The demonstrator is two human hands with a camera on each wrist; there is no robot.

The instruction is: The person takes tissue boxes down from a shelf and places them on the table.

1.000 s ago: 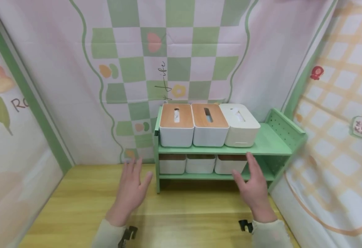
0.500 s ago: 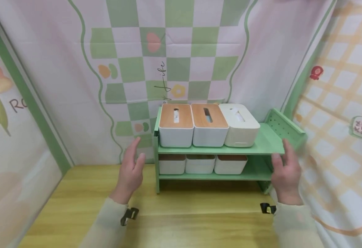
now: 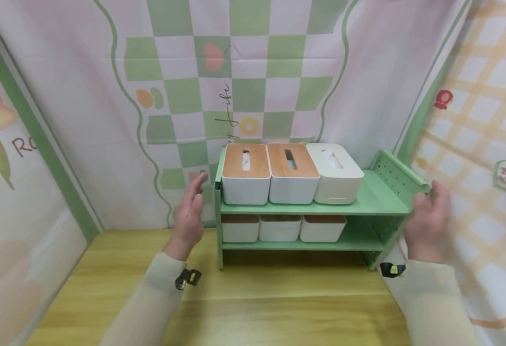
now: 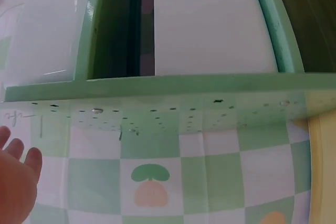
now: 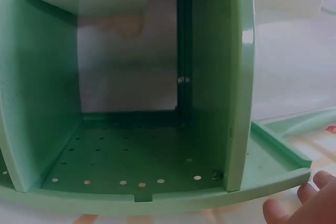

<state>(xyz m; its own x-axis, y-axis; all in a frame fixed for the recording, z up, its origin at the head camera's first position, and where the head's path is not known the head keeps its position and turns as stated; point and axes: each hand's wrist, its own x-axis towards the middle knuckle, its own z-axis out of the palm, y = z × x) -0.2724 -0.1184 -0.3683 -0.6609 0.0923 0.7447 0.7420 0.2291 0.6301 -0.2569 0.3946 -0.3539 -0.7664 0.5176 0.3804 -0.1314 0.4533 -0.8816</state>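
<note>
A green two-tier shelf (image 3: pixel 383 205) stands on the wooden table. My left hand (image 3: pixel 188 218) is raised beside its left end panel, fingers extended, holding nothing. At the opposite end, my right hand (image 3: pixel 428 228) is just outside the right end panel, fingers loosely bent, fingertips right by the panel's upper front corner in the right wrist view. Along the top tier sit two white tissue boxes with wood lids, the left one (image 3: pixel 246 190) and the middle one (image 3: pixel 294 190), and an all-cream tissue box (image 3: pixel 337 185). Fingers of the left hand (image 4: pixel 17 184) show low in the left wrist view.
Three white boxes sit on the lower tier, the rightmost (image 3: pixel 322 229) among them. Bare shelf lies to their right. The wooden table (image 3: pixel 253 302) extends in front and to the left. A patterned cloth (image 3: pixel 465 211) hangs close to the shelf's right side.
Both hands have moved up toward the shelf. The right hand has swung right, from in front of the shelf to outside its right end panel. The shelf and boxes have not moved.
</note>
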